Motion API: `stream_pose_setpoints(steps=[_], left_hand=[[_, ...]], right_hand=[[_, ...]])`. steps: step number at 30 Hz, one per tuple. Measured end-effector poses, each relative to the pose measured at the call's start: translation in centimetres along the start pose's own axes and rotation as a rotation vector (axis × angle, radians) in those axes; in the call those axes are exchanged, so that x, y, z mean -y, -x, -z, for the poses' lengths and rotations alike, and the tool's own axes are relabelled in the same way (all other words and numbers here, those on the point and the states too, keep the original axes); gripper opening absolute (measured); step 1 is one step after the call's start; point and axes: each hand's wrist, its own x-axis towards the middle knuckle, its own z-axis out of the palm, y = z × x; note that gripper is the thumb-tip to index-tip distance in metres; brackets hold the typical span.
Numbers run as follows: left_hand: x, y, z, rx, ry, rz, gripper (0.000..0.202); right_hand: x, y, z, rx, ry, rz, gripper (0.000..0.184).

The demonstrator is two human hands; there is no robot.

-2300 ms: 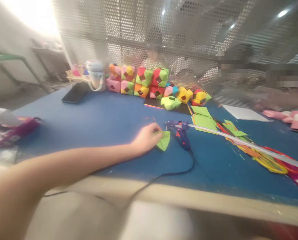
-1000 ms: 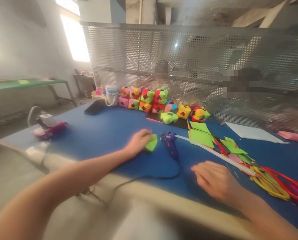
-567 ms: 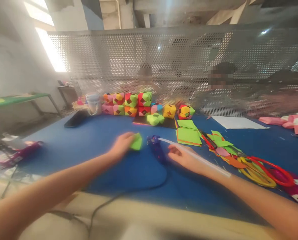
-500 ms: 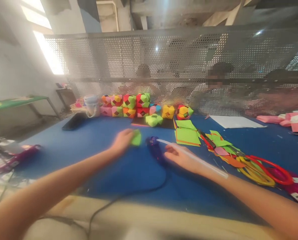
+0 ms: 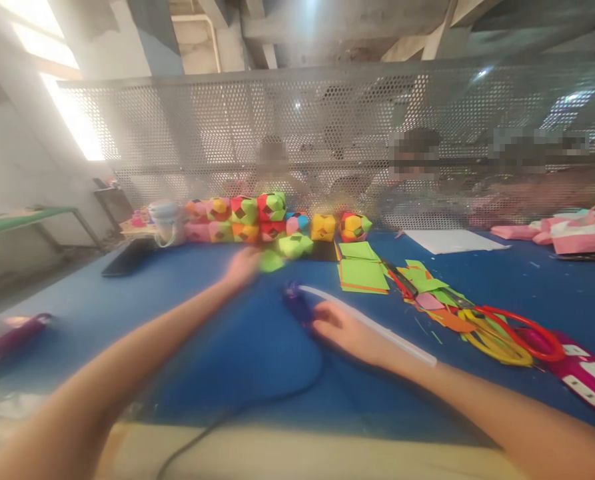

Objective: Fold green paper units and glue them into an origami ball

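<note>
My left hand (image 5: 244,265), blurred by motion, is closed on a small green paper piece (image 5: 271,261) just in front of a green folded paper piece (image 5: 296,246). My right hand (image 5: 338,328) is closed around the handle of a dark blue-purple glue gun (image 5: 298,305) above the blue table. A long whitish glue stick (image 5: 372,325) sticks out of the gun and runs back over my right wrist. The gun's cord (image 5: 272,402) trails toward the table's near edge.
Colourful folded paper balls (image 5: 244,210) stand in rows at the back. Green paper squares (image 5: 363,275), paper scraps, red-handled scissors (image 5: 522,327) and a magenta power strip (image 5: 584,373) lie right. A dark phone (image 5: 130,257) and white cup (image 5: 167,223) are left. A perforated metal screen (image 5: 327,120) stands behind.
My left hand has moved farther back with the green paper piece, closer to the folded piece. The glue gun stays in my right hand, and the whole view has shifted slightly.
</note>
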Motion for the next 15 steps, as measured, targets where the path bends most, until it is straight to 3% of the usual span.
stream_pose_setpoints(steps=[7,12,15], left_hand=[[1.4,2.1,2.7,0.025,-0.045,0.037,0.030],[0.2,5.1,4.3,0.065,-0.059,0.004,0.026],[-1.1,8.0,5.6,0.131,-0.145,-0.025,0.026]], right_hand=[[2.5,-1.6,0.1,-0.014,0.029,-0.019,0.036],[4.8,-3.1,0.6,0.032,0.103,-0.124,0.018],[5.9,-3.6,0.9,0.118,0.109,-0.146,0.013]])
